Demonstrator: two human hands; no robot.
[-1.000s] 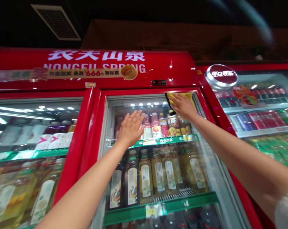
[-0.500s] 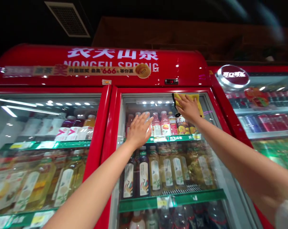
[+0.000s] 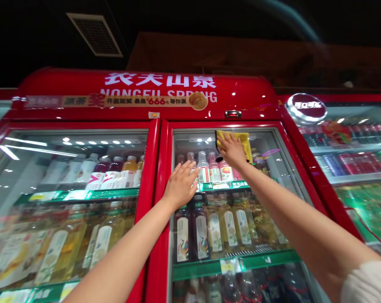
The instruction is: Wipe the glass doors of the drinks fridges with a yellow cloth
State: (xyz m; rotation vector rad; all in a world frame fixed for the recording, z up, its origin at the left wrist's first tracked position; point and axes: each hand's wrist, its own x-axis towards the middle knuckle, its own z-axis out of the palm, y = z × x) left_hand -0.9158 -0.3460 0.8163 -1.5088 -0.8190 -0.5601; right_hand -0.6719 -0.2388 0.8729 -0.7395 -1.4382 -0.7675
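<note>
My right hand lies spread over a yellow cloth with a dark edge, pressing it flat against the upper part of the right glass door. My left hand rests on the same door near its left side, fingers stretched out and holding nothing. Behind the glass, juice bottles stand on the top shelf, partly hidden by my right hand and the cloth. Taller bottles with pale labels stand on the shelf below.
The red cooler's header runs above both doors. To the left is another glass door with bottles behind it. A second red cooler with a round sign stands at the right. A ceiling vent is overhead.
My right hand and the yellow cloth have moved left across the glass. My left hand stays on the door, slightly lower in view. The view has shifted a little.
</note>
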